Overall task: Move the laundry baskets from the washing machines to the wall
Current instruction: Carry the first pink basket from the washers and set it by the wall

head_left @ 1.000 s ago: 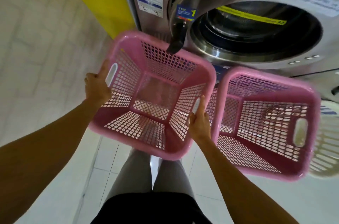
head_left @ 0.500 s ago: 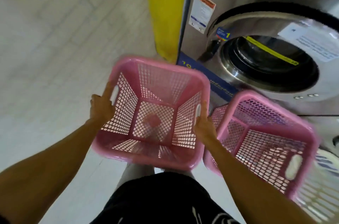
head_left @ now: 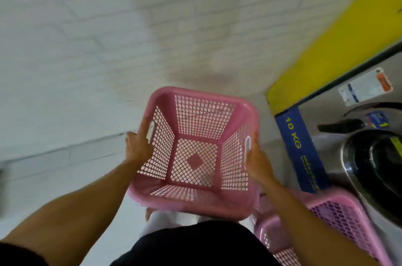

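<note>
I hold an empty pink lattice laundry basket in front of my body, lifted off the floor. My left hand grips its left handle slot and my right hand grips its right handle slot. A second pink basket stands on the floor at the lower right, partly behind my right forearm, in front of the washing machine. The white brick wall fills the upper left, beyond the held basket.
A yellow panel runs along the machine's left side, with a blue "10 KG" strip below it. The wall meets the pale tiled floor at the left. My legs and dark shorts are under the basket.
I have turned left, away from the washing machine and toward the wall, carrying the basket with both hands. The machine and the second basket have slid to the right edge of view.
</note>
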A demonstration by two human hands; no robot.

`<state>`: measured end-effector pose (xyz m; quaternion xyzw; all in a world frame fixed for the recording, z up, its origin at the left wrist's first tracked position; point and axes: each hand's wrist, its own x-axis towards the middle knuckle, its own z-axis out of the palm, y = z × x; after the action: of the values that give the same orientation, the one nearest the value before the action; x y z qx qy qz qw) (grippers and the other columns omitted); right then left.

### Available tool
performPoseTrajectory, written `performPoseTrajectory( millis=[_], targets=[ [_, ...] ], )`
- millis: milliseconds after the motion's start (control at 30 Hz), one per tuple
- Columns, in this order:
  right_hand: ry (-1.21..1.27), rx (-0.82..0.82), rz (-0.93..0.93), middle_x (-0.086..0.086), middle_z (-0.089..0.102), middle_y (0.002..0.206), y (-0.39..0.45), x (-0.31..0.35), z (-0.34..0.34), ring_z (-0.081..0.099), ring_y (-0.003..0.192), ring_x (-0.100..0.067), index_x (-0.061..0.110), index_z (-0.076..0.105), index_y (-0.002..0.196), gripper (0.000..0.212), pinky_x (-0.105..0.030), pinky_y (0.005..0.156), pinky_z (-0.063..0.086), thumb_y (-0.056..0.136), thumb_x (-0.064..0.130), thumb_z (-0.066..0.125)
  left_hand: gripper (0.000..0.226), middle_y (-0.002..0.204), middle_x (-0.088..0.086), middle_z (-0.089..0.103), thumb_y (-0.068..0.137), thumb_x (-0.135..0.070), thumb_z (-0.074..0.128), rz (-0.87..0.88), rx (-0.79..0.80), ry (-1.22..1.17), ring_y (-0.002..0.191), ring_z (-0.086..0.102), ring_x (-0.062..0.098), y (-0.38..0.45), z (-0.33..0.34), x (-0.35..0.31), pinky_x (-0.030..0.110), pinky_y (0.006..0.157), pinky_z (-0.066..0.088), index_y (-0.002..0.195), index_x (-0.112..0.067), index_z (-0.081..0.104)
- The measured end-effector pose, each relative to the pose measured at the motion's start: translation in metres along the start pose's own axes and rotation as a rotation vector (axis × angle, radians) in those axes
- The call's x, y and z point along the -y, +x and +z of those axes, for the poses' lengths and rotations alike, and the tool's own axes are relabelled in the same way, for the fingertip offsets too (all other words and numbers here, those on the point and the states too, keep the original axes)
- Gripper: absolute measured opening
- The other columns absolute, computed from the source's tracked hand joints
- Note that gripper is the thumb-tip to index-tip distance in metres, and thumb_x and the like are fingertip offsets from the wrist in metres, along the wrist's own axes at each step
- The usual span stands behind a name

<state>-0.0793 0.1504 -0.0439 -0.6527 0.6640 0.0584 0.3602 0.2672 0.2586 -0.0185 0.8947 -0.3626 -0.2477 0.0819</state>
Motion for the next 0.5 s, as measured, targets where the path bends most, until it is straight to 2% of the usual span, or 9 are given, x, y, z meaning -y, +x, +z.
performPoseTrajectory(
  millis=[67, 100, 200, 333, 433, 500],
  targets=[
    [-0.087, 0.011, -0.064, -0.025, 0.068, 0.112, -0.003, 0.022, 0.008, 0.069, 0.082, -0.04, 0.044, -0.007, 0.159, 0.071, -0.042, 0.072, 0.054, 0.106, 0.028, 0.037, 0.095, 0.094, 0.02, 0.05, 0.087, 0.001, 0.053, -0.072, -0.032, -0.053, 0.079, 0.054, 0.037, -0.015, -0.006, 0.031, 0.041, 0.066, 0.053, 0.15, -0.056, 0.008],
    [-0.138, 0.012, -0.096, -0.027, 0.066, 0.115, -0.005, 0.033, 0.013, 0.069, 0.085, -0.041, 0.042, -0.007, 0.159, 0.072, -0.04, 0.07, 0.05, 0.105, 0.026, 0.038, 0.095, 0.094, 0.02, 0.048, 0.087, 0.001, 0.051, -0.103, -0.053, -0.076, 0.079, 0.053, 0.036, -0.022, -0.009, 0.046, 0.04, 0.065, 0.05, 0.15, -0.056, 0.008],
    [-0.219, 0.013, -0.179, -0.026, 0.065, 0.104, -0.022, 0.074, 0.033, 0.068, 0.081, -0.039, 0.047, -0.014, 0.156, 0.072, -0.036, 0.065, 0.045, 0.106, 0.03, 0.035, 0.091, 0.094, 0.019, 0.048, 0.087, 0.0, 0.049, -0.183, -0.114, -0.142, 0.082, 0.053, 0.036, -0.044, -0.02, 0.096, 0.041, 0.067, 0.051, 0.149, -0.056, 0.012],
    [-0.281, 0.003, -0.311, -0.021, 0.062, 0.096, -0.06, 0.136, 0.07, 0.054, 0.054, -0.02, 0.05, -0.013, 0.155, 0.065, -0.026, 0.044, 0.035, 0.107, 0.038, 0.03, 0.088, 0.096, 0.02, 0.051, 0.09, -0.003, 0.05, -0.286, -0.195, -0.199, 0.083, 0.054, 0.036, -0.078, -0.044, 0.175, 0.043, 0.074, 0.055, 0.15, -0.055, 0.014],
    [-0.327, 0.055, -0.406, -0.016, 0.061, 0.087, -0.101, 0.184, 0.106, 0.061, 0.054, -0.022, 0.052, -0.015, 0.153, 0.068, -0.025, 0.039, 0.035, 0.106, 0.04, 0.032, 0.091, 0.099, 0.017, 0.047, 0.089, 0.002, 0.047, -0.388, -0.263, -0.242, 0.079, 0.051, 0.032, -0.12, -0.066, 0.241, 0.042, 0.072, 0.053, 0.15, -0.055, 0.013],
    [-0.378, 0.092, -0.485, -0.016, 0.063, 0.092, -0.126, 0.22, 0.137, 0.062, 0.059, -0.023, 0.049, -0.015, 0.154, 0.068, -0.027, 0.042, 0.035, 0.106, 0.039, 0.031, 0.091, 0.1, 0.016, 0.045, 0.089, 0.0, 0.047, -0.457, -0.314, -0.277, 0.081, 0.051, 0.032, -0.149, -0.081, 0.289, 0.043, 0.076, 0.053, 0.15, -0.057, 0.013]
  ],
)
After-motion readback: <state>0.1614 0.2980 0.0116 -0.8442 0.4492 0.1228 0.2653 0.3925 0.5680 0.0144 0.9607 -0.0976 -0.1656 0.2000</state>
